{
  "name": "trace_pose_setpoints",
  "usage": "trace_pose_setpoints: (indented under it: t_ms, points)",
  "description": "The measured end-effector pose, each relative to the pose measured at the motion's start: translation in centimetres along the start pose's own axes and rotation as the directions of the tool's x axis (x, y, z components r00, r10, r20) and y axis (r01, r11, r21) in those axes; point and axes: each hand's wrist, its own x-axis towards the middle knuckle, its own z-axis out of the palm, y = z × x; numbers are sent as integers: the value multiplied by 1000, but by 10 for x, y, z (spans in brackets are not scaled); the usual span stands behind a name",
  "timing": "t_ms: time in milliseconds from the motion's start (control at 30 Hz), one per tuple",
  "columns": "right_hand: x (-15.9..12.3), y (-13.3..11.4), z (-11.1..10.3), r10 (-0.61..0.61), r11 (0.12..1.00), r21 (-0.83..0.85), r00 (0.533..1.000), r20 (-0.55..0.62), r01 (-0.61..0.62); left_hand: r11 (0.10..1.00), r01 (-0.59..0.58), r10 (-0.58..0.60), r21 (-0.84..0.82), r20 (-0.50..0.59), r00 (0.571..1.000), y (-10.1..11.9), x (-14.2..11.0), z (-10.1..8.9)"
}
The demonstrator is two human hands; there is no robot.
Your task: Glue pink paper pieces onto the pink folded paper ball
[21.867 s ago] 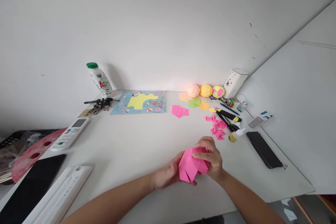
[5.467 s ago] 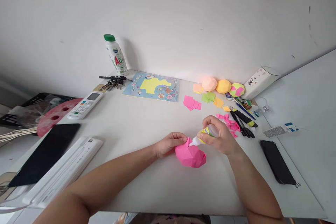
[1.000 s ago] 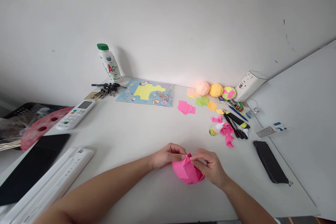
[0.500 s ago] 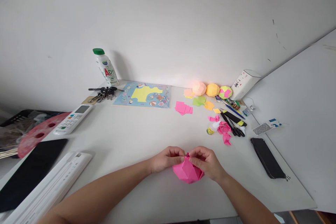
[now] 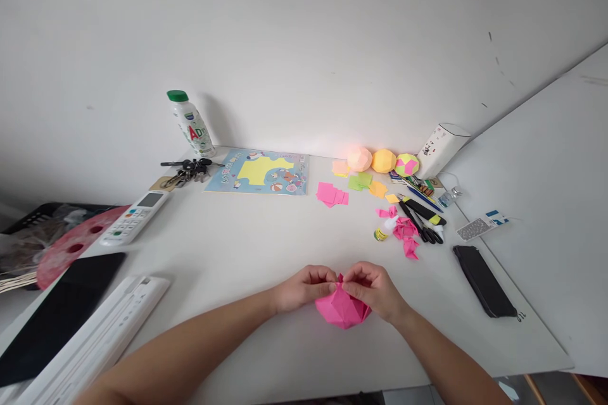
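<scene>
A pink folded-paper ball [image 5: 344,310], faceted and with a small peak at its top, is held close to the near side of the white table. My left hand [image 5: 308,286] pinches its upper left edge between thumb and fingers. On the opposite side, my right hand [image 5: 373,288] grips the upper right edge the same way. The fingertips of both hands nearly meet beside the peak. Beyond the right hand lie several folded pink paper pieces [image 5: 405,228] and a small glue bottle [image 5: 385,228]. Farther back is a stack of pink paper squares [image 5: 331,195].
Three finished paper balls [image 5: 384,161] line the wall. Scissors [image 5: 426,231], a cutter [image 5: 425,211] and a black pouch [image 5: 484,281] lie at right. At left are a remote control [image 5: 135,218], keys [image 5: 192,169], a bottle [image 5: 191,123] and a black tablet [image 5: 61,310]. A blue booklet [image 5: 223,177] lies at the back.
The view has shifted slightly. Both hands keep their pinch on the pink paper ball, which sits almost where it was.
</scene>
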Motion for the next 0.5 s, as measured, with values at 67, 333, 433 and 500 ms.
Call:
trace_pose_setpoints:
  t_ms: [67,333,433,500]
  points:
    - [0,0,0,-6,1000,0,1000,2,6,1000,-8,8,0,14,1000,-1,0,-1]
    - [0,-2,1,-29,1000,-12,999,22,29,1000,6,-8,25,72,997,1,0,-1]
    - [-1,-2,1,-33,999,-17,999,22,34,1000,11,-13,29,85,996,4,0,1]
    - [-1,-2,1,-37,999,-23,999,21,37,999,13,-15,33,81,997,4,0,2]
